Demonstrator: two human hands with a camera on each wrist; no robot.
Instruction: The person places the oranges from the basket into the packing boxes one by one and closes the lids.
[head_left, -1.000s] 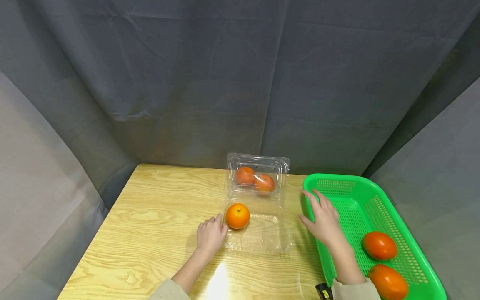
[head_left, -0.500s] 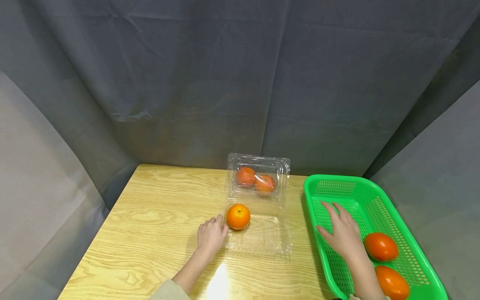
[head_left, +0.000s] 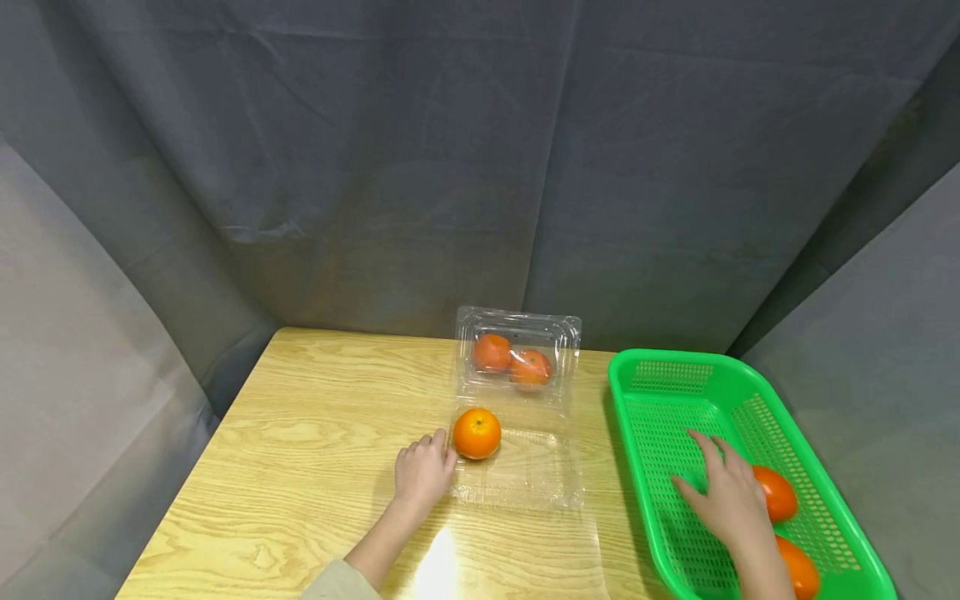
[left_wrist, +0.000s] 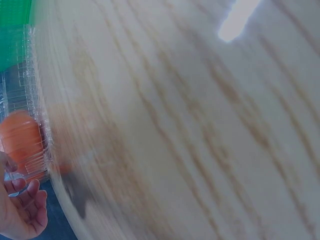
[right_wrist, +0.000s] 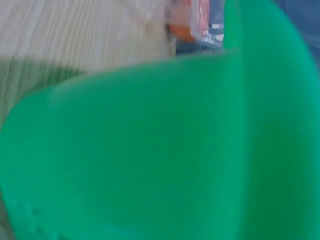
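Note:
A clear plastic clamshell container (head_left: pixel 525 471) lies opened out on the table, its lid half (head_left: pixel 566 333) toward the back. One orange (head_left: pixel 477 433) sits in the left part of its near half. My left hand (head_left: pixel 423 473) holds the container's left edge, beside the orange; in the left wrist view the left hand (left_wrist: pixel 22 207) has bent fingers close to the plastic wall. My right hand (head_left: pixel 727 496) is over the green basket (head_left: pixel 637 450), fingers spread and holding nothing. It partly covers two smooth orange-red fruits, one farther back (head_left: pixel 778 493) and one nearer (head_left: pixel 799 568).
Two orange-red fruits, a left one (head_left: pixel 492 353) and a right one (head_left: pixel 530 367), show through the clear lid. The wooden table (head_left: pixel 315 433) ends at a dark grey curtain (head_left: pixel 390 167). The basket's wall (right_wrist: pixel 140 150) fills most of the right wrist view.
My right hand has moved from the basket's left rim rightward and nearer, over the inside of the basket, toward the two fruits. The left hand, the container and the orange stay in place.

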